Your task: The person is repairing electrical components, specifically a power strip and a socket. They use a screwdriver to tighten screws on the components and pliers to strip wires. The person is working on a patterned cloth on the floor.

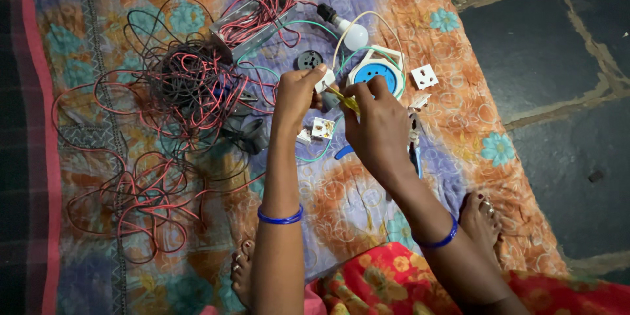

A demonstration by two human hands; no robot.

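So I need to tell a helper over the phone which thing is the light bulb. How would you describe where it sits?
Start at the flowered cloth spread on the dark stone floor, then go to its far edge, beyond the person's left hand and right hand. Just past the round blue and white socket lies the light bulb. It is the only smooth white globe there, fitted into a black holder.

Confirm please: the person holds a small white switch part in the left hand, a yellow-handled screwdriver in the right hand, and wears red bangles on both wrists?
Not quite. The head view shows blue bangles, not red. The left hand does hold the white switch part, and the right hand the yellow-handled screwdriver.
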